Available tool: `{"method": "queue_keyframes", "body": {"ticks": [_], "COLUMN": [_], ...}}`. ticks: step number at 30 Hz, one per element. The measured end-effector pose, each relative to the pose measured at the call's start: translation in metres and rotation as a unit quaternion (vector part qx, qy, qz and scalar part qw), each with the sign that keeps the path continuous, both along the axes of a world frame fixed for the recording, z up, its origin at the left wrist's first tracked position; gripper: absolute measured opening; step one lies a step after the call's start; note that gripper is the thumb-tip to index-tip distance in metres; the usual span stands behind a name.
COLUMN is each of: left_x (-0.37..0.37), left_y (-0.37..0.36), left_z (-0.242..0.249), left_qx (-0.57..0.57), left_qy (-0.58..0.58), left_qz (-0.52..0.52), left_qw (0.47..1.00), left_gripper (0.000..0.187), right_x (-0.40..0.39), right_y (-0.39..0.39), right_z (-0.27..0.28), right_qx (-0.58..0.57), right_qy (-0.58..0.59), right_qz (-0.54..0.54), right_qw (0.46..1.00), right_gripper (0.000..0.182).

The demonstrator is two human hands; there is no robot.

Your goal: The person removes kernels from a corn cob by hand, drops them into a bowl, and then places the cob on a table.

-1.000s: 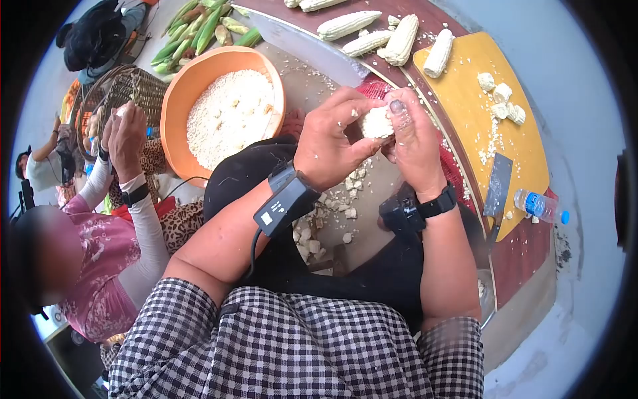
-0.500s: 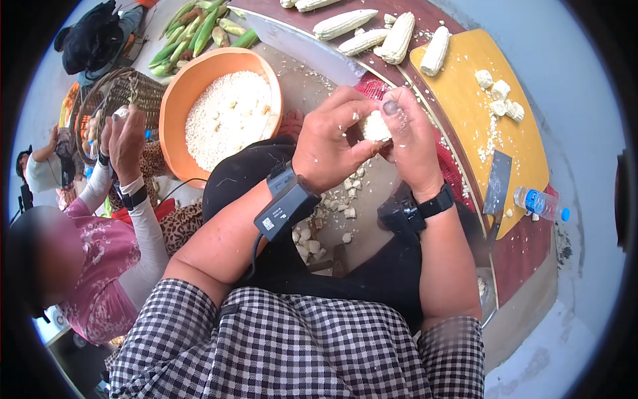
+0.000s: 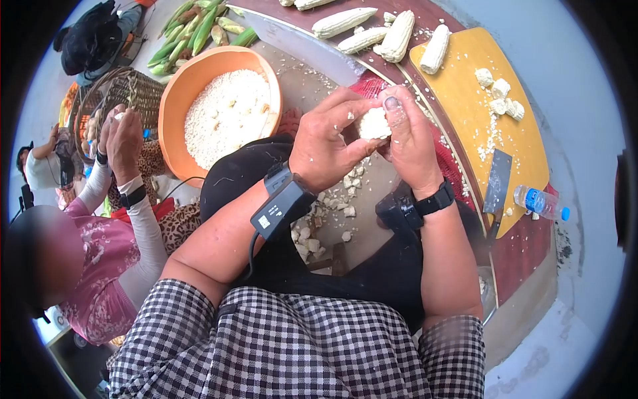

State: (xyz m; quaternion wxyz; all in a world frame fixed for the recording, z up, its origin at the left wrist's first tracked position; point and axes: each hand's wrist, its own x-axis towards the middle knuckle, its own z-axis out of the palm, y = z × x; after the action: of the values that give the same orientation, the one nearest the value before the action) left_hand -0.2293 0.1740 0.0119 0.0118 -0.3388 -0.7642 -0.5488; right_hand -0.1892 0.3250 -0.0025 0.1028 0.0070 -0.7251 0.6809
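A short piece of white corn cob (image 3: 374, 125) is held between my two hands, in front of the red mesh. My left hand (image 3: 329, 139) curls its thumb and fingers round the left side of the piece. On the other side, my right hand (image 3: 411, 133) presses its thumb against it. Loose kernels stick to my fingers. Left of my hands stands an orange basin (image 3: 171, 126) with many white kernels (image 3: 222, 126) in it. Whole white cobs (image 3: 399, 36) lie on the dark red table (image 3: 518, 269) beyond.
A yellow board (image 3: 528, 149) carries cob chunks (image 3: 500, 88) and a cleaver (image 3: 497, 183). Beside it lies a plastic bottle (image 3: 541, 203). Green-husked corn (image 3: 199, 33) lies behind the basin. At left, a co-worker (image 3: 100, 259) sits near a wicker basket (image 3: 143, 93).
The cob piece has turned slightly between my fingers and shows more of its pale face. The co-worker's hands at left have come closer together.
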Motion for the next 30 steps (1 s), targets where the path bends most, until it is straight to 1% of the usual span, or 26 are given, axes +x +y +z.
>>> {"method": "queue_keyframes", "body": {"ticks": [2,5,11,14,17,19,21,24,30], "left_x": [-0.001,0.001,0.002,0.002,0.0,-0.002,-0.002,-0.002,-0.002], "left_y": [-0.001,-0.002,-0.004,-0.005,-0.005,-0.006,-0.007,-0.008,-0.009], "left_z": [-0.002,-0.001,0.0,0.0,0.002,0.002,0.0,-0.003,0.0], "left_qx": [0.001,0.006,0.014,0.017,0.028,0.021,0.025,0.036,0.023], "left_qy": [0.007,-0.027,-0.034,-0.049,-0.042,-0.026,-0.019,-0.013,-0.002], "left_qz": [-0.006,-0.005,-0.003,-0.003,0.005,-0.001,-0.007,-0.012,-0.004], "left_qw": [1.0,1.0,0.999,0.999,0.999,0.999,0.999,0.999,1.0], "left_gripper": [0.044,0.045,0.044,0.044,0.041,0.043,0.044,0.044,0.043], "right_x": [0.0,-0.002,-0.002,-0.003,-0.004,-0.003,-0.002,-0.002,-0.002], "right_y": [0.0,0.001,-0.003,-0.004,-0.008,-0.008,-0.007,-0.008,-0.012], "right_z": [-0.001,0.0,-0.002,0.0,-0.001,0.004,0.007,0.007,0.005], "right_qx": [0.005,0.035,-0.001,0.009,-0.038,-0.092,-0.122,-0.128,-0.11], "right_qy": [0.005,0.02,0.002,-0.014,-0.015,-0.028,-0.047,-0.064,-0.04], "right_qz": [-0.001,-0.001,-0.007,-0.006,-0.013,0.015,0.033,0.036,0.014], "right_qw": [1.0,0.999,1.0,1.0,0.999,0.995,0.991,0.989,0.993], "right_gripper": [0.024,0.024,0.025,0.025,0.026,0.026,0.026,0.027,0.023]}}
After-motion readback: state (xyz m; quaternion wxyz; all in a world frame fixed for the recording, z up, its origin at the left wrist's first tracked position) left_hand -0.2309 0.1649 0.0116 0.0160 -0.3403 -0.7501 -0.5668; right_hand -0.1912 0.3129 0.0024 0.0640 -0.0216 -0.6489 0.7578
